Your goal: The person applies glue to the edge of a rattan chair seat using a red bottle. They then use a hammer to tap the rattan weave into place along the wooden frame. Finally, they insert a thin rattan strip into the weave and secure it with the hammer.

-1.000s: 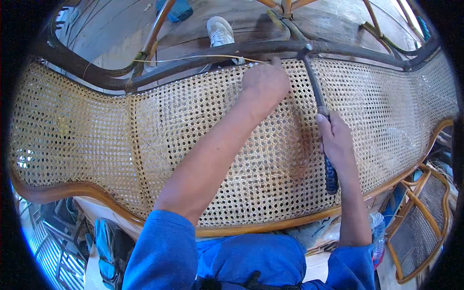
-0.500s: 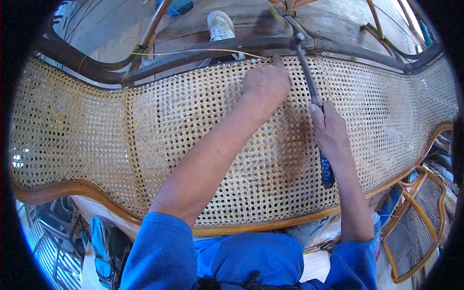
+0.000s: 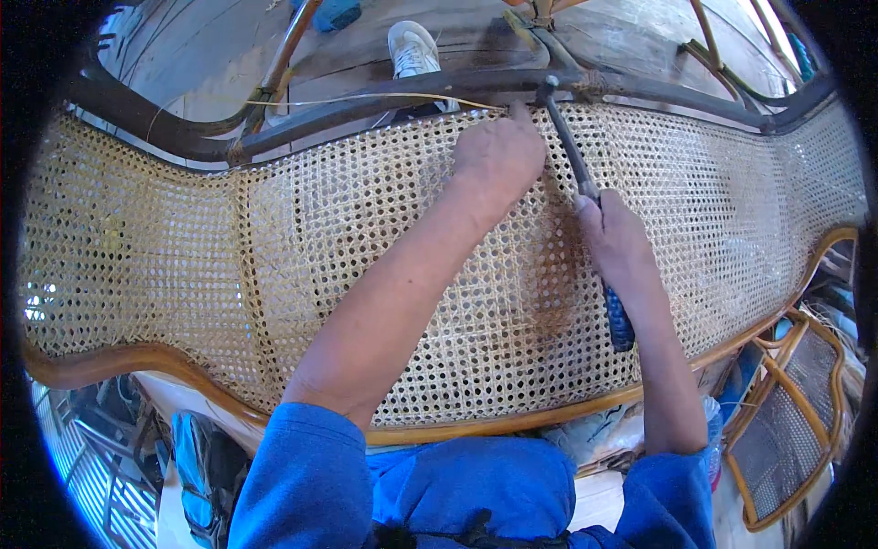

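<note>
A wide woven cane panel (image 3: 457,339) spreads across in front of me, bordered at the far side by a dark pole frame (image 3: 293,128). My left hand (image 3: 498,160) rests at the panel's far edge, fingers curled and one finger stretched to the rim. It pins the end of a thin, pale rattan strip (image 3: 384,95), which trails off leftward along the frame. In my right hand (image 3: 622,240) is a hammer (image 3: 573,156) with a dark ridged grip. The hammer's head is close to the frame, just right of my left fingertips. Whatever lies directly beneath those fingertips is hidden.
A glossy brown rattan rail (image 3: 521,428) borders the panel's near side. At the lower right leans a smaller rattan-framed cane piece (image 3: 786,421). A white shoe (image 3: 413,50) stands on the plank floor beyond the frame. A blue-and-black bag (image 3: 195,471) sits lower left.
The hammer's head has shifted a little left and down, nearer my left fingertips, and my right hand has moved slightly left with it. My left hand stays at the rim.
</note>
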`<state>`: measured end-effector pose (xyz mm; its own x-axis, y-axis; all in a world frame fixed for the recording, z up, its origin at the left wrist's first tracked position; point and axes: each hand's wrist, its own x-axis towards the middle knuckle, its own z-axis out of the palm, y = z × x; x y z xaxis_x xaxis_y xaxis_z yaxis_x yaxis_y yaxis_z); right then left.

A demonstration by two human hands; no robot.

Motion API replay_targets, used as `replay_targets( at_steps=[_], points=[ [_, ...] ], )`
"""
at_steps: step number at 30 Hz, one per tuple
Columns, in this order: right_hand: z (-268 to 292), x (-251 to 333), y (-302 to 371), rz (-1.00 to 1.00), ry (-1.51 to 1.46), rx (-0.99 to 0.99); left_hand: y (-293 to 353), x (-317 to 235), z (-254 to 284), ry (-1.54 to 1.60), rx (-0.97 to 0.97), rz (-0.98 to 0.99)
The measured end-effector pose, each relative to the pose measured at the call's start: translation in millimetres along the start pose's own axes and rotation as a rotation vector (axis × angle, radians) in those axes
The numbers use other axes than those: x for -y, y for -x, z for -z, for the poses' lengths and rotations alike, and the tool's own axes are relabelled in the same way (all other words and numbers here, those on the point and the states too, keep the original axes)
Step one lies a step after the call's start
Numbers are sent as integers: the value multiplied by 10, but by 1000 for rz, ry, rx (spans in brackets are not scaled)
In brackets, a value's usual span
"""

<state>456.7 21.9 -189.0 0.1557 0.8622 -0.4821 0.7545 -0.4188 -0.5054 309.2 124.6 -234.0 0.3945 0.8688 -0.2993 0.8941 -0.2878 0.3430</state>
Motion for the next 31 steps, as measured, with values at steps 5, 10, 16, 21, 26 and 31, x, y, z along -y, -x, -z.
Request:
replay_targets(
  at_steps=[5, 10, 16, 21, 26, 31],
  points=[
    [45, 149, 85, -50, -118, -40, 36, 2, -3, 33, -3, -3],
    [14, 21, -10, -5, 19, 1, 2, -8, 13, 32, -1, 8],
    [7, 49, 17, -49, -89, 16, 93, 1, 18, 136, -30, 52],
    [67, 198, 72, -17, -226, -16, 83, 25, 3, 127, -38, 44],
    [0, 100, 14, 2, -59, 11, 46, 34, -20, 143, -38, 67],
    [-63, 77, -10, -17, -35, -8, 27, 66, -47, 113, -49, 52]
  ],
)
